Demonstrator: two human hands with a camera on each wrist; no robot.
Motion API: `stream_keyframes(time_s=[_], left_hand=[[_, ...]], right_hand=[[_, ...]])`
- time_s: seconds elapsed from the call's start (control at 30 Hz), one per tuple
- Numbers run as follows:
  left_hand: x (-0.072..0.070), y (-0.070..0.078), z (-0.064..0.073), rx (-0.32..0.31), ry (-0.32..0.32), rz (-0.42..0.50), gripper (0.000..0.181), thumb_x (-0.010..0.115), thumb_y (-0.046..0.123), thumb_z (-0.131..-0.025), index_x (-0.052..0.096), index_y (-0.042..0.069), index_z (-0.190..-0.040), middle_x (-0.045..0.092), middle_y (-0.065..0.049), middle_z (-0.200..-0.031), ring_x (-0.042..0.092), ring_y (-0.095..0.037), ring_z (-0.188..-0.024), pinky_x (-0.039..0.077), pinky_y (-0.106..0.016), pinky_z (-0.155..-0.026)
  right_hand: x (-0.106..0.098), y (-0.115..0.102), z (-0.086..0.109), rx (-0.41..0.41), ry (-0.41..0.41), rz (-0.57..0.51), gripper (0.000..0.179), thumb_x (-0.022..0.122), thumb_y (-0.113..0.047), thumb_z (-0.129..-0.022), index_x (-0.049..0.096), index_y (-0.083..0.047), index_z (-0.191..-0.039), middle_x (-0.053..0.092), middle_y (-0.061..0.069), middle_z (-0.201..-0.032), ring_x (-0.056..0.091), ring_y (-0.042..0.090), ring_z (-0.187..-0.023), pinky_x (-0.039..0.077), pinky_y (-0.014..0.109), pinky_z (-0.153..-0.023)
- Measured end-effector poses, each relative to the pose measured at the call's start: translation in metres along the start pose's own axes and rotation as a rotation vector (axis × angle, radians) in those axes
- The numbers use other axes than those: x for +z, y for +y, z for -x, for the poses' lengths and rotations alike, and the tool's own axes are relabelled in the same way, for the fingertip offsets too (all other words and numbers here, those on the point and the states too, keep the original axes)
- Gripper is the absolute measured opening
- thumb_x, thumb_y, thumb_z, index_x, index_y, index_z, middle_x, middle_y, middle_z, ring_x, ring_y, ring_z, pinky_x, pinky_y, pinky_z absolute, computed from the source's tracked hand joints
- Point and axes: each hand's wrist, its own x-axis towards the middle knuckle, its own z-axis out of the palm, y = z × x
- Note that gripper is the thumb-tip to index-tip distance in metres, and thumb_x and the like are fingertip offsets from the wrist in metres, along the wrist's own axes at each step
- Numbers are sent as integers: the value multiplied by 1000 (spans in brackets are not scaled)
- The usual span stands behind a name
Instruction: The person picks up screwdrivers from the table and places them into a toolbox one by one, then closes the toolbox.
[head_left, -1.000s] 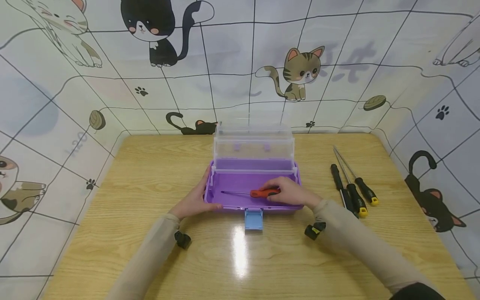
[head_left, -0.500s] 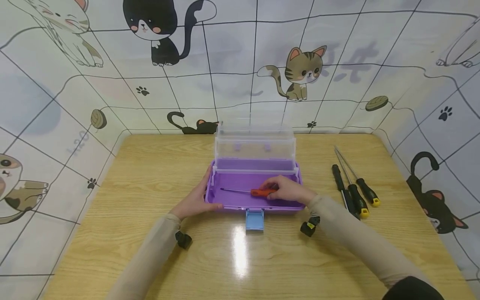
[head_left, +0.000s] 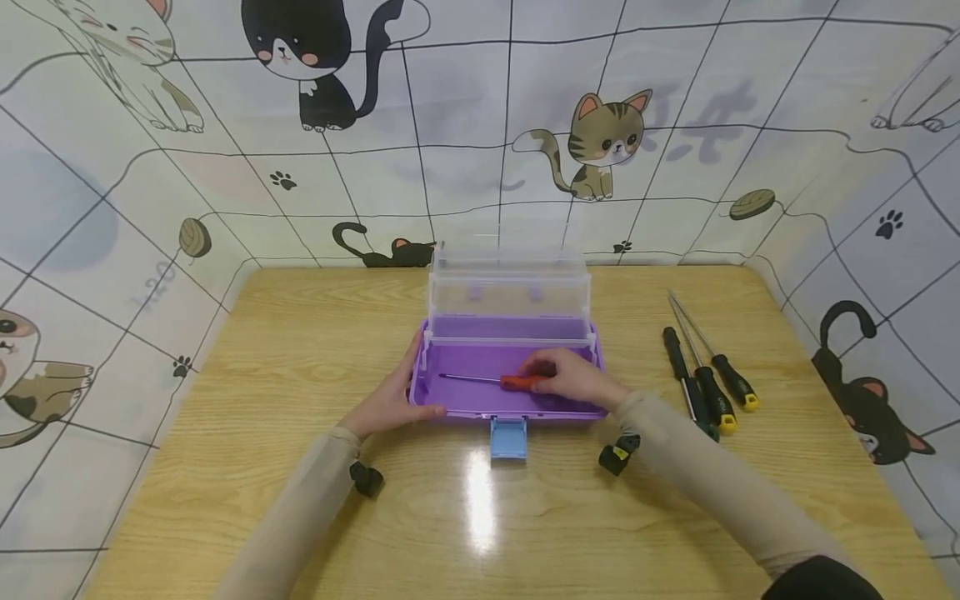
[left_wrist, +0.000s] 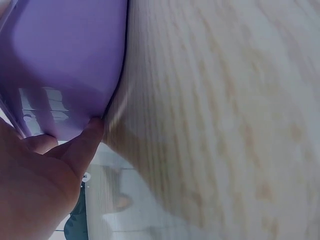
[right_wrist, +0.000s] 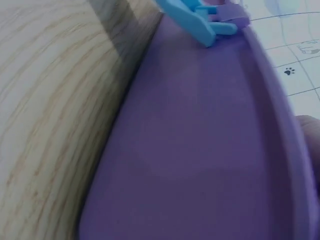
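A purple toolbox [head_left: 468, 400] lies on the table with its see-through lid [head_left: 510, 296] raised at the back and a blue latch [head_left: 508, 439] hanging from the front. My left hand [head_left: 392, 400] grips the box's left end, thumb along the front rim; the left wrist view has its fingers against the purple side wall [left_wrist: 70, 60]. Inside the box, my right hand [head_left: 573, 379] holds a screwdriver by its red handle [head_left: 517, 382], low over the floor, with the thin shaft [head_left: 468, 378] pointing left. In the right wrist view the box's front wall hides most of that hand.
Several screwdrivers with black handles [head_left: 733, 383] lie right of the box, beside the right forearm. A cat-patterned sheet [head_left: 472, 183] rises behind the table and along both sides. Wooden tabletop [head_left: 315, 325] extends left of the box.
The right hand and the red-handled screwdriver have shifted slightly left and toward the back of the box. The left hand keeps its grip on the box's end.
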Motion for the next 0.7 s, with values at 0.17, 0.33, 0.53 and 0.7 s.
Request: stream_keyframes(time_s=[0.17, 0.33, 0.53, 0.7], left_hand=[[0, 8, 2, -30, -4, -1, 125, 84, 16, -76, -13, 36, -153, -6, -4, -160, 15, -34, -143, 26, -53, -109], [0, 3, 1, -39, 1, -14, 125, 84, 16, -76, -12, 36, -153, -7, -6, -160, 14, -35, -142, 26, -54, -108], [0, 1, 1, -28, -5, -2, 126, 84, 13, -75, -13, 33, -153, -7, -5, -160, 12, -34, -143, 22, -55, -110], [0, 0, 1, -26, -8, 8, 126, 84, 14, -76, -13, 42, -151, -7, -2, -160, 14, -32, -143, 24, -53, -110]], right_hand=[[-3, -5, 6, -7, 4, -68, 26, 68, 4, -84, 63, 8, -110, 66, 18, -107, 59, 34, -107, 44, 48, -98], [-5, -8, 12, -39, -3, -69, 26, 67, 3, -86, 63, 7, -111, 65, 18, -109, 58, 35, -110, 41, 49, -100], [-6, -9, 19, -58, -22, -22, 26, 67, 0, -86, 65, 0, -113, 66, 12, -110, 59, 30, -108, 44, 48, -98], [-8, -13, 24, -78, -30, -22, 25, 66, 0, -88, 65, 0, -113, 66, 13, -110, 60, 31, -103, 47, 48, -92]])
